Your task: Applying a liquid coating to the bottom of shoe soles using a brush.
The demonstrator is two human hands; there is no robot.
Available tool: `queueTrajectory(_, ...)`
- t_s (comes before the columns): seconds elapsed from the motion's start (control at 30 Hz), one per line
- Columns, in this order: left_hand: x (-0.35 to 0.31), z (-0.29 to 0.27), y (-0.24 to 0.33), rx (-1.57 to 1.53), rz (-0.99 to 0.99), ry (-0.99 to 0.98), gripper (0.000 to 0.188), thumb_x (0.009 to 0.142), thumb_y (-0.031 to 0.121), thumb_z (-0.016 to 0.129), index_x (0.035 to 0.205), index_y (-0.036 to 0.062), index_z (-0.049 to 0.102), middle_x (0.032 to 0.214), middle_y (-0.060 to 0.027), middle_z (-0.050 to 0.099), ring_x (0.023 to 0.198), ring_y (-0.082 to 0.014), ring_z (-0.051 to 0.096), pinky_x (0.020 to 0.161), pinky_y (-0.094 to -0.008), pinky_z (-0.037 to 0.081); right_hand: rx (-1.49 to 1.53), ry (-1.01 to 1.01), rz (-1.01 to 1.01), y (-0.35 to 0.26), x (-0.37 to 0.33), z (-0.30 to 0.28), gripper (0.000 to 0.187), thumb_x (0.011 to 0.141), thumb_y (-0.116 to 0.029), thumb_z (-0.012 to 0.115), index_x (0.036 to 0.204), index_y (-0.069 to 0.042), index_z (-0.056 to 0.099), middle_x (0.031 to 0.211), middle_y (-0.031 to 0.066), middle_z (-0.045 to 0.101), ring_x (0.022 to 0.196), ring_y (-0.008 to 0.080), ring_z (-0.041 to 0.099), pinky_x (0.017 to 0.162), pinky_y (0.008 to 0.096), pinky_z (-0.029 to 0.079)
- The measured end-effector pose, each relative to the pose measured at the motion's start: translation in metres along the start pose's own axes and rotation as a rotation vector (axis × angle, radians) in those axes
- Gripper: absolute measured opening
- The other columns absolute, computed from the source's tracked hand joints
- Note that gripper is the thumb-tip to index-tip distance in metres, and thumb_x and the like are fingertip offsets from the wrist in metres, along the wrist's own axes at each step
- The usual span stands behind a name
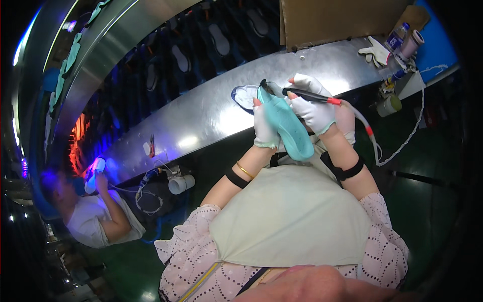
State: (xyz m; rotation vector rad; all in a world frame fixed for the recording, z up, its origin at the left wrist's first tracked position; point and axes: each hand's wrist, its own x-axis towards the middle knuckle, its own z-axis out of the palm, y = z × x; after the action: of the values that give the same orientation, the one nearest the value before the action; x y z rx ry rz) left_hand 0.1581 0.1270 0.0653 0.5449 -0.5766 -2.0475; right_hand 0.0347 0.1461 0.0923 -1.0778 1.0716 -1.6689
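My left hand, in a white fingerless glove, is closed on the side of a teal shoe sole, held tilted above the metal ledge's near edge. My right hand, gloved the same way, is closed around a black pen-like tool with a red rear end and a hose. The tool's front end is at the sole's far end, beside a small dark piece; whether they touch, I cannot tell. Just left of the sole, a white pad with a dark blue rim lies on the ledge, partly covered.
The metal ledge borders a conveyor carrying several grey soles. A cardboard box stands at the back. At right are a bottle and a white glove. A co-worker holds a shoe part at left.
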Motion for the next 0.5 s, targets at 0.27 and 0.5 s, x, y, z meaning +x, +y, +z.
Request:
queueTrajectory(0.27,0.006,-0.018,0.006,-0.023,0.09,0.074,0.073,0.088,0.071,0.031,0.13,0.0133,0.046,0.125,-0.0085,0.053,0.115,-0.0219,0.051,0.101,-0.0361,0.04,0.078,-0.076,0.051,-0.002,-0.008,0.009,0.027,0.082,-0.004,0.065,0.107,-0.002,0.058,0.097,0.0058,0.064,0.088,0.0107,0.061,0.078,0.0237,0.05)
queueTrajectory(0.5,0.007,-0.029,0.018,-0.038,0.023,0.013,0.076,0.087,0.068,0.034,0.124,0.0045,0.051,0.118,-0.0121,0.057,0.109,-0.0259,0.055,0.098,-0.0392,0.043,-0.293,-0.357,-0.102,-0.008,-0.024,0.007,0.025,0.079,-0.003,0.065,0.103,-0.003,0.059,0.094,0.0041,0.06,0.084,0.0122,0.061,0.08,0.0244,0.048)
